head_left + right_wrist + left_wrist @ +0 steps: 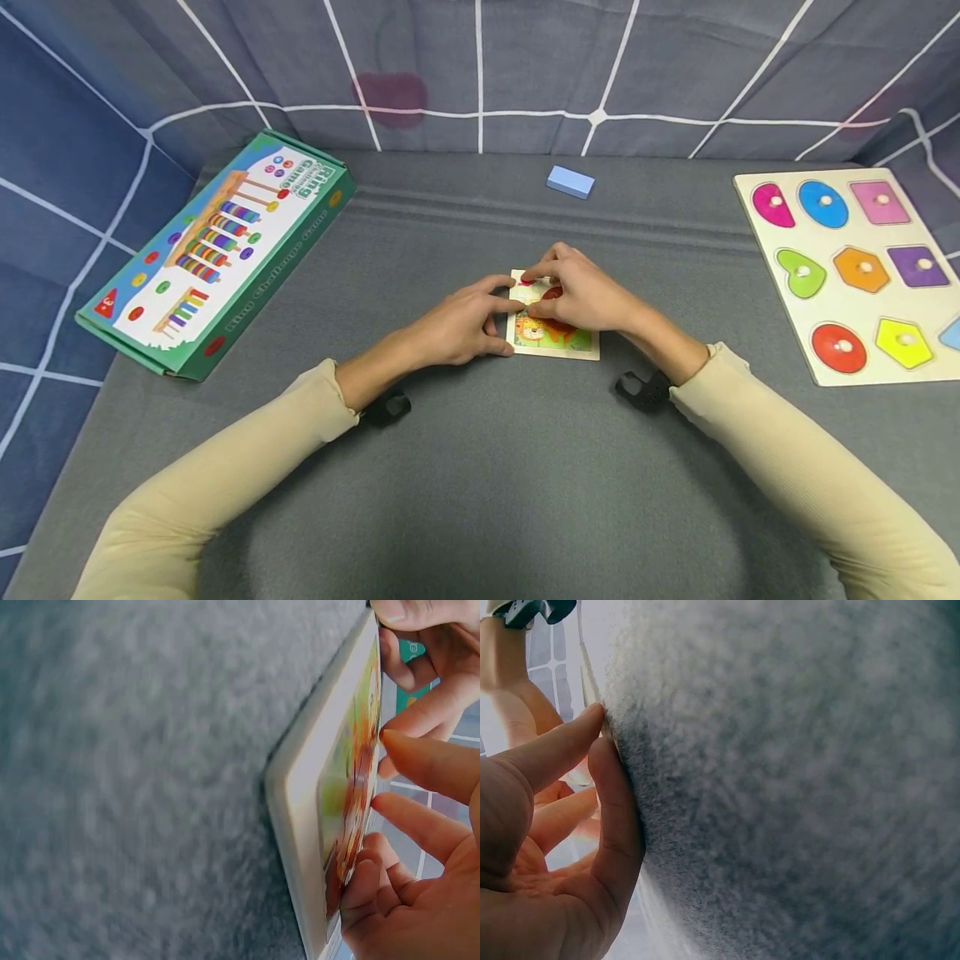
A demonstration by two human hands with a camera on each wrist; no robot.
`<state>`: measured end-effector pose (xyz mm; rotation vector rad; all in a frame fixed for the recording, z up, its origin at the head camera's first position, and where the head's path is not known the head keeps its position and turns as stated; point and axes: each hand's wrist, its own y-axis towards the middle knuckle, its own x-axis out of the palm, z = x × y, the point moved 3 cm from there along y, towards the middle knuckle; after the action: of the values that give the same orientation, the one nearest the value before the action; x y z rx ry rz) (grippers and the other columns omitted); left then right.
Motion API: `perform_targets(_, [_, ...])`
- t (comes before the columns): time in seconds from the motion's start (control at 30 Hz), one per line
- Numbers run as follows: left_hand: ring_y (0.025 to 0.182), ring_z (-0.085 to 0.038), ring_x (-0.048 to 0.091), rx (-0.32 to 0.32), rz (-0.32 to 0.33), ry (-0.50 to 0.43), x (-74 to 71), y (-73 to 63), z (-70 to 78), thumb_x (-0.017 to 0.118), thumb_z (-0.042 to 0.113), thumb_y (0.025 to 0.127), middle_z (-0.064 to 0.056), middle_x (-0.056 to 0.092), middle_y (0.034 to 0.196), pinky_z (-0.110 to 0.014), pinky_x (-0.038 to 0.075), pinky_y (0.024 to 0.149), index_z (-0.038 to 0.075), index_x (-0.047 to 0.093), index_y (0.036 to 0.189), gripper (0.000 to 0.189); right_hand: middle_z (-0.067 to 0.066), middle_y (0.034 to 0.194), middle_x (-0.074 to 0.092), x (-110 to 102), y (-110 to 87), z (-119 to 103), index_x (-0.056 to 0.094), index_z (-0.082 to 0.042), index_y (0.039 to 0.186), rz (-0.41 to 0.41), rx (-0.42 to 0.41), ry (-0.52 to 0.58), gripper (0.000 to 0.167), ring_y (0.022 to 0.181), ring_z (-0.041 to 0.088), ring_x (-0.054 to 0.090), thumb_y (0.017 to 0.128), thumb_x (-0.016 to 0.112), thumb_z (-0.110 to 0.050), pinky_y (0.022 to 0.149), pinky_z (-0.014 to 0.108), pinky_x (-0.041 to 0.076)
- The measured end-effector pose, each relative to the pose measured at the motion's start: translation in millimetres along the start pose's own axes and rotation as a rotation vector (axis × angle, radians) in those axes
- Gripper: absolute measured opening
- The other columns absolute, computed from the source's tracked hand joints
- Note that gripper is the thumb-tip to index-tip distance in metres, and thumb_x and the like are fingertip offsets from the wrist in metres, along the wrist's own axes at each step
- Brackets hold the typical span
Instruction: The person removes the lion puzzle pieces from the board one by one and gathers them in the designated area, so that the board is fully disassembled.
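A small wooden jigsaw puzzle (576, 340) with a lion picture and a pale border lies flat under both hands, in the middle of the head view. At its left edge is my left hand (467, 323), the thumb by the lower left corner and the index finger reaching onto the picture. My right hand (583, 290) comes over the top from the right, touching the picture with extended thumb and index fingertips. In the right wrist view its other fingers (361, 883) bend against the puzzle's (306, 776) surface. The hands hide part of the upper picture.
A green ring game box (225, 250) lies at the left. Behind the puzzle sits a small blue block (570, 182). A pegged shape board (813, 321) rests at the right. A grid-patterned cloth (540, 75) rises behind the grey surface (480, 467).
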<state>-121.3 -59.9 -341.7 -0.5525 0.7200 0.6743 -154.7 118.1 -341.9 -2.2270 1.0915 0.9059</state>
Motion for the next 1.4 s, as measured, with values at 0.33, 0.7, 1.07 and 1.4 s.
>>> perform_targets(0.33, [0.076, -0.008, 0.057, -0.002, -0.007, -0.005, 0.1, 0.6, -0.1, 0.080, 0.022, 0.086, -0.012, 0.031, 0.155, -0.028, 0.047, 0.077, 0.008, 0.058, 0.138, 0.059, 0.018, 0.115, 0.048, 0.8, 3.8, 1.8, 0.063, 0.002, 0.121, -0.037, 0.007, 0.018, 0.038, 0.101, 0.030, 0.041, 0.086, 0.074, -0.008, 0.082, 0.041, 0.036])
perform_targets(0.7, [0.076, -0.008, 0.057, -0.013, -0.006, -0.007, 0.5, 0.6, -0.9, 0.080, 0.022, 0.085, -0.012, 0.030, 0.155, -0.028, 0.047, 0.077, 0.008, 0.058, 0.138, 0.059, 0.018, 0.116, 0.048, 2.9, 6.2, -0.7, 0.052, 0.003, 0.118, -0.043, 0.010, 0.039, 0.038, 0.105, 0.031, 0.042, 0.087, 0.072, -0.004, 0.092, 0.045, 0.037])
perform_targets(1.07, [0.077, -0.008, 0.059, -0.023, -0.010, -0.006, -0.6, 0.6, -0.2, 0.079, 0.023, 0.086, -0.013, 0.029, 0.156, -0.029, 0.048, 0.078, 0.008, 0.056, 0.140, 0.061, 0.018, 0.119, 0.051, 3.9, 3.0, -1.5, 0.056, 0.003, 0.134, -0.018, 0.006, -0.010, 0.046, 0.102, 0.030, 0.045, 0.090, 0.069, -0.006, 0.088, 0.044, 0.038])
perform_targets(1.4, [0.076, -0.008, 0.058, -0.021, -0.001, -0.002, 0.0, 0.6, -0.1, 0.080, 0.023, 0.085, -0.012, 0.031, 0.156, -0.030, 0.048, 0.079, 0.009, 0.059, 0.137, 0.057, 0.016, 0.112, 0.060, 1.3, 2.0, -6.6, 0.064, 0.004, 0.126, 0.048, -0.052, -0.087, 0.039, 0.097, 0.030, 0.049, 0.088, 0.067, 0.003, 0.084, 0.043, 0.040])
